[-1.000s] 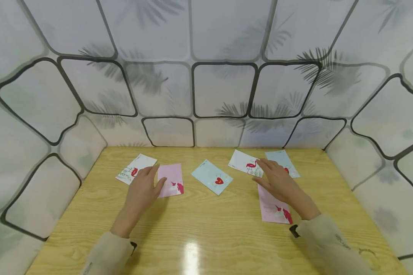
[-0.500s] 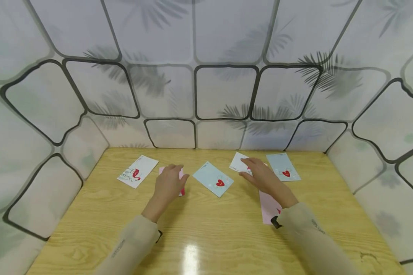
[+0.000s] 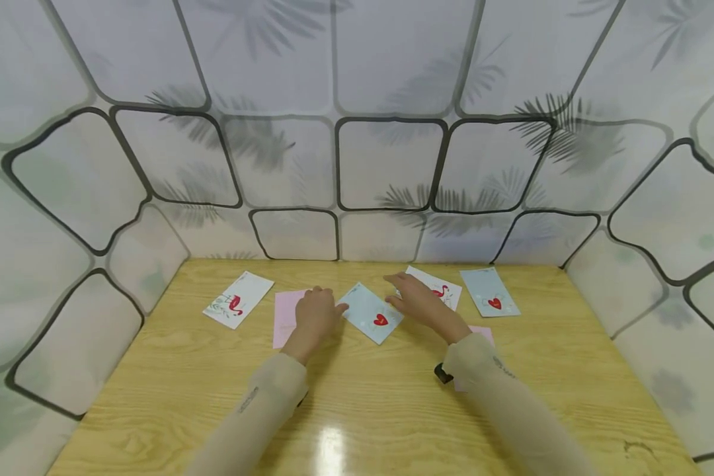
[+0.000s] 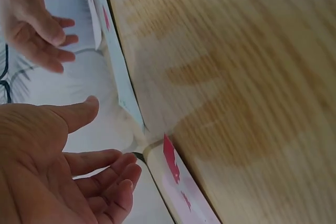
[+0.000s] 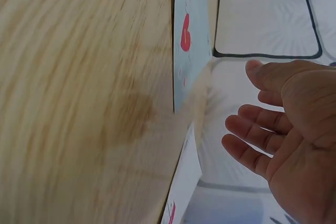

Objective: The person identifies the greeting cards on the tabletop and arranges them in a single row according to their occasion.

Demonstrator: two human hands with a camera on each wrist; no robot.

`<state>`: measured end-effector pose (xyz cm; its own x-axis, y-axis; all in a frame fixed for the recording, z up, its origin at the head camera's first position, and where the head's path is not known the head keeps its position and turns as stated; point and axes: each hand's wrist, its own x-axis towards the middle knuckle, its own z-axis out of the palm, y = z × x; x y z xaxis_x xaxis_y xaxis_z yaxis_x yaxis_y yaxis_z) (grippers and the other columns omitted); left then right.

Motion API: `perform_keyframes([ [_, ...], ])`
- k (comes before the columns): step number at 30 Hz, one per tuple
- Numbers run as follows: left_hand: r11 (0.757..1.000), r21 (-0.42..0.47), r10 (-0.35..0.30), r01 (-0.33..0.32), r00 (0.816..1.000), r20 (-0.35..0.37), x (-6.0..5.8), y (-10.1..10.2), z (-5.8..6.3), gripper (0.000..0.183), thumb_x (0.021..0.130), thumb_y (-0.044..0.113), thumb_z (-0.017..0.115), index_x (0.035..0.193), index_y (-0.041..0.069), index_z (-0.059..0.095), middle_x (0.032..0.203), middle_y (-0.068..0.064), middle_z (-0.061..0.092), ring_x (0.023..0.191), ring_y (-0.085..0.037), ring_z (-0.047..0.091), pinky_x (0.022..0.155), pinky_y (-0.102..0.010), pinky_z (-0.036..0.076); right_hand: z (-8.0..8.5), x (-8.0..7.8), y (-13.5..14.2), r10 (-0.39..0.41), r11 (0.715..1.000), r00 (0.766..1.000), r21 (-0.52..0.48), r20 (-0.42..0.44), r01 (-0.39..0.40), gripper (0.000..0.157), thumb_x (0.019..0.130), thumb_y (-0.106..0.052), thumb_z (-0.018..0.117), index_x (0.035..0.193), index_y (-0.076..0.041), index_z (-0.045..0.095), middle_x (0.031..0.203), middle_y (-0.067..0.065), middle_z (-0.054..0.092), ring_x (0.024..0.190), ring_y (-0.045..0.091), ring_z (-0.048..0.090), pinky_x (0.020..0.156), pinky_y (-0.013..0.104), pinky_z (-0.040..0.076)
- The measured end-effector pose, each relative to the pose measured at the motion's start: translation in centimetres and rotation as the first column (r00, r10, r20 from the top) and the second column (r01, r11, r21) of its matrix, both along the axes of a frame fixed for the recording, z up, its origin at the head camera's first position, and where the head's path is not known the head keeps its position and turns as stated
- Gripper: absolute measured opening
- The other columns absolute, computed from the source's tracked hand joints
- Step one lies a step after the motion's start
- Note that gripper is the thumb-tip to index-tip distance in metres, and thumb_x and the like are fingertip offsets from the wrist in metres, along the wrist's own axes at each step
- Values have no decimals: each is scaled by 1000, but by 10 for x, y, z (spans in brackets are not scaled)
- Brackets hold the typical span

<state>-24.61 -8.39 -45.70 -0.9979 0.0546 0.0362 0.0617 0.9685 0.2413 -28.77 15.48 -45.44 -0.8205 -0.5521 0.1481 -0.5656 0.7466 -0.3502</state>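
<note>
My left hand (image 3: 317,316) hovers between a pink card (image 3: 283,318) and a light blue heart card (image 3: 365,311) in the head view, its thumb by the blue card's left edge. On that card's other side, my right hand (image 3: 419,303) is held above the table and partly covers a white flamingo card (image 3: 449,291). Both wrist views show empty palms: the left hand (image 4: 63,166) has relaxed fingers apart from the cards, and the right hand (image 5: 294,129) is likewise loosely spread. The unicorn print on the pink card is hidden by the left hand in the head view.
Another white flamingo card (image 3: 238,299) lies at the far left, and a second blue heart card (image 3: 490,293) at the back right. A second pink card (image 3: 482,332) is mostly under the right sleeve. Patterned fabric walls (image 3: 387,165) enclose the wooden table (image 3: 381,410).
Both hands have moved inward toward the middle blue card: the left from the left flamingo and pink cards, the right from above the right-hand cards. The cards stay in place.
</note>
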Motion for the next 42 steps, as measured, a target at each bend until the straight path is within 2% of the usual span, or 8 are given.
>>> perform_keyframes([
  [4,998,-51,25,-23,999,32,-10,8,-7,52,96,50,70,105,-2,73,101,-16,67,97,-34,64,83,-46,56,-3,-11,-16,7,1000,999,12,33,-8,49,101,-15,68,143,6,53,140,24,58,132,39,54,112,50,41],
  [11,996,-85,45,-40,997,62,-22,16,-15,60,91,58,72,106,0,73,104,-15,66,103,-34,64,90,-46,52,-10,-25,-37,21,999,995,27,94,-24,49,102,-13,65,145,7,51,144,25,55,136,39,50,116,49,38],
  [20,994,-96,55,-46,995,86,-20,22,-10,68,86,59,77,112,-4,67,109,-18,62,107,-35,61,94,-47,49,-26,-36,-51,56,998,996,19,74,-58,49,101,-8,67,145,8,51,145,25,55,136,40,51,116,48,37],
  [27,997,-70,42,-35,994,104,-26,21,-11,63,85,54,80,115,-1,69,109,-15,64,108,-34,61,96,-47,48,-31,-38,-60,49,998,996,46,71,-52,49,99,-9,71,144,1,55,144,17,59,128,38,54,111,48,43],
  [32,998,-45,38,-33,992,121,-28,21,-11,60,85,50,82,115,0,69,107,-14,64,106,-33,61,96,-46,49,-32,-38,-63,34,997,998,72,60,-38,47,97,-10,72,141,1,59,140,16,62,126,35,55,110,45,43],
  [39,999,-25,43,-40,991,128,-29,22,-10,60,84,48,84,116,-1,69,110,-16,64,107,-34,61,96,-46,50,-32,-37,-61,24,1000,998,-20,53,-23,47,94,-6,76,137,5,60,136,20,61,128,35,55,111,45,43],
  [42,999,-9,48,-47,990,130,-29,22,-10,59,84,47,85,115,-1,69,108,-15,64,105,-33,61,94,-46,51,-34,-37,-58,10,999,999,-43,47,-8,48,93,-6,77,137,5,60,131,19,60,123,33,57,108,44,45],
])
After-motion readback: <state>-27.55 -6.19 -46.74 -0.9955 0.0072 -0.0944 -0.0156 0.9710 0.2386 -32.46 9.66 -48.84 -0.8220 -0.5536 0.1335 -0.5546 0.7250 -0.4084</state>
